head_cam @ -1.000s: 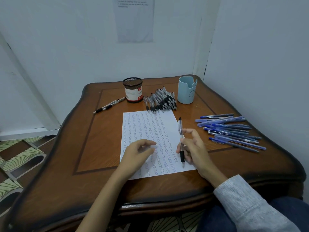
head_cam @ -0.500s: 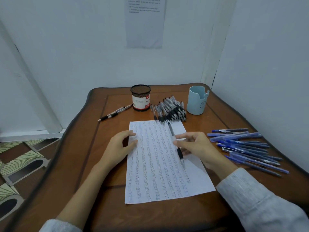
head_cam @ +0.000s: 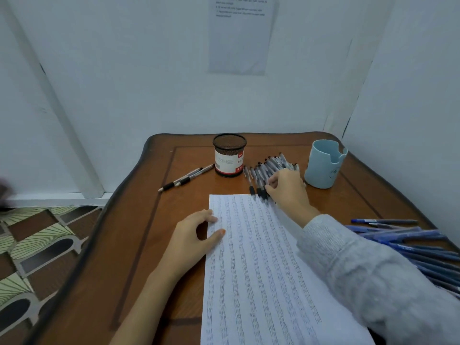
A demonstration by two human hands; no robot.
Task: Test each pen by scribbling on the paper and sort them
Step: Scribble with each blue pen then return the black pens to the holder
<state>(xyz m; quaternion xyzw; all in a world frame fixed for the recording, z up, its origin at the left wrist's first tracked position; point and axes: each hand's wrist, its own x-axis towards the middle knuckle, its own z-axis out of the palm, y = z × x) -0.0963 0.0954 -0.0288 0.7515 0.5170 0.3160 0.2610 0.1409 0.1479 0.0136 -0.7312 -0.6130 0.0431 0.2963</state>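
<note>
A sheet of paper covered in columns of scribbles lies on the wooden table. My left hand rests on the sheet's left edge, thumb and forefinger touching it. My right hand reaches over the sheet's far edge onto the pile of black pens, its fingers curled on a black pen at the pile's near end. A heap of blue pens lies to the right, partly hidden by my grey sleeve.
A black mesh pen cup with a red-and-white label stands at the back. To its left lie two black pens. A light blue holder stands at the back right. Walls close off the table's back and right.
My right hand carried the black pen from the paper forward to the black pen pile. My left hand slid from the sheet's middle to its left edge. The view moved closer.
</note>
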